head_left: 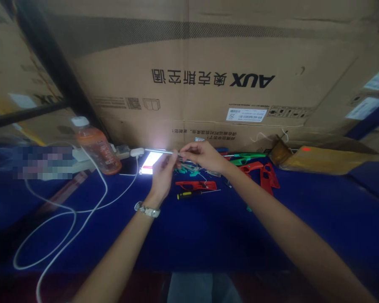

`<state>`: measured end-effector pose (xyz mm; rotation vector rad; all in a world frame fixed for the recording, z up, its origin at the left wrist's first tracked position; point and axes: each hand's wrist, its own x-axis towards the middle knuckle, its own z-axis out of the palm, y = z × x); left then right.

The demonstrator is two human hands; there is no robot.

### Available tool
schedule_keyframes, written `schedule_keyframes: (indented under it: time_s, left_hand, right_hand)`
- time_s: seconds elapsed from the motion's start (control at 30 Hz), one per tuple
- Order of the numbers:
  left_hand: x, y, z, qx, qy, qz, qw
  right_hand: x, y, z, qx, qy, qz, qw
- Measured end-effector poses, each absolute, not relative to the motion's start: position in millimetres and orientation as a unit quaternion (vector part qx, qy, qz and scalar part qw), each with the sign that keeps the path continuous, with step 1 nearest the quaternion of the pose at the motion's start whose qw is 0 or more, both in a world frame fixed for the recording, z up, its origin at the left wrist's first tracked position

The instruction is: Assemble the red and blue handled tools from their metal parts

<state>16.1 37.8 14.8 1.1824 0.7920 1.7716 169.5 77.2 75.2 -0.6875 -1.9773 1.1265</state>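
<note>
My left hand (163, 171), with a watch on its wrist, is raised over the blue table and pinches a small part at its fingertips. My right hand (201, 155) meets it from the right, fingers closed on a thin metal tool or rod (160, 150) that points left. What exactly sits between the fingers is too small to tell. A lit phone (150, 162) lies just behind the left hand. Red plastic pieces (196, 185), green plastic pieces (246, 157) and a yellow-and-black screwdriver (189, 195) lie below and to the right of the hands.
An orange drink bottle (98, 148) stands at the left beside a white power strip (82, 156). White cables (70, 219) loop over the blue tablecloth (208, 235). Large cardboard boxes (208, 75) wall off the back. A brown box (322, 162) lies at right.
</note>
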Motion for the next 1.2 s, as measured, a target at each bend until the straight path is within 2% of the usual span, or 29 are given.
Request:
schedule_keyframes:
  time_s: [0.23, 0.33, 0.4, 0.47, 0.57, 0.63, 0.93, 1.1, 1.2]
  left_hand:
    - [16.4, 34.4, 26.2, 0.409, 0.268, 0.730, 0.478]
    - [12.4, 34.1, 28.0, 0.398, 0.271, 0.737, 0.474]
    - [10.3, 33.8, 29.0, 0.394, 0.273, 0.741, 0.470]
    - [9.1, 33.6, 29.9, 0.391, 0.274, 0.744, 0.468]
    - [8.3, 33.8, 30.2, 0.389, 0.273, 0.746, 0.466]
    - [7.4, 34.2, 29.3, 0.391, 0.271, 0.746, 0.466]
    - [-2.0, 37.5, 21.6, 0.393, 0.258, 0.744, 0.474]
    - [2.2, 34.1, 28.9, 0.375, 0.256, 0.738, 0.499]
    - [9.1, 30.2, 35.7, 0.356, 0.253, 0.735, 0.518]
  right_hand:
    - [189.8, 65.5, 59.0, -0.296, -0.755, 0.432, 0.395]
    - [208.9, 60.2, 35.5, -0.358, -0.745, 0.382, 0.414]
    - [219.6, 55.6, 18.3, -0.448, -0.740, 0.304, 0.399]
    - [225.6, 51.4, 6.7, -0.524, -0.758, 0.220, 0.320]
    - [225.9, 51.2, 6.1, -0.555, -0.795, 0.158, 0.185]
    - [223.1, 58.3, 13.5, -0.551, -0.805, 0.152, 0.156]
    - [214.8, 101.5, 15.3, -0.552, -0.787, 0.175, 0.212]
    - [214.7, 69.9, 7.2, -0.494, -0.772, 0.199, 0.347]
    - [209.6, 46.3, 9.2, -0.405, -0.813, 0.221, 0.356]
